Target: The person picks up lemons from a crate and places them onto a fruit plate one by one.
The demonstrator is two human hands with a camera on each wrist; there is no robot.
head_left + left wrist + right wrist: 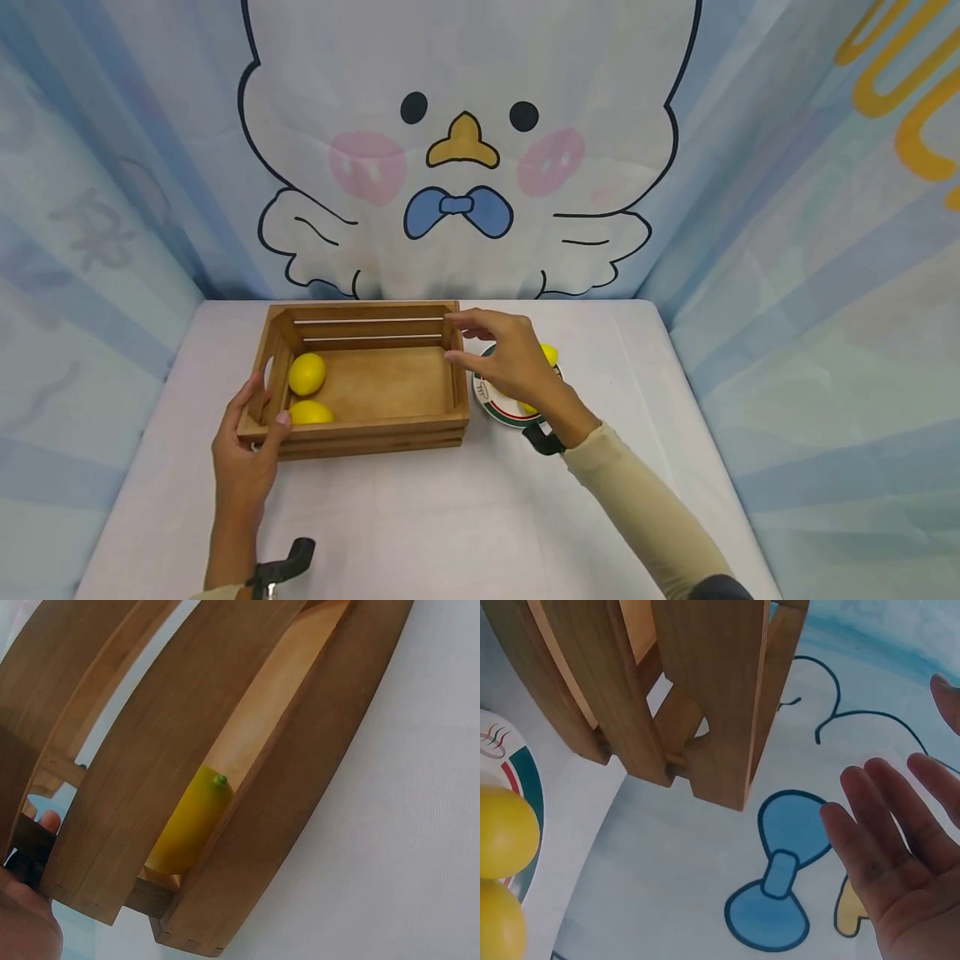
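Note:
A slatted wooden crate [382,383] sits on the table, with two yellow lemons [307,374] inside along its left end. My left hand [246,454] grips the crate's front left corner, thumb over the rim and fingers at the left end wall. Through a gap between the slats, the left wrist view shows one lemon [196,821] with a green tip. My right hand [510,354] is at the crate's right end, holding nothing, its fingers apart in the right wrist view. Beneath it, a plate [504,414] with a green and red rim carries lemons [506,832], partly hidden by the hand.
The white-covered table [420,525] extends in front of the crate and to the right of the plate. A printed curtain [465,250] with a cartoon bird hangs behind the table's back edge, and blue and white curtains [825,350] close off both sides.

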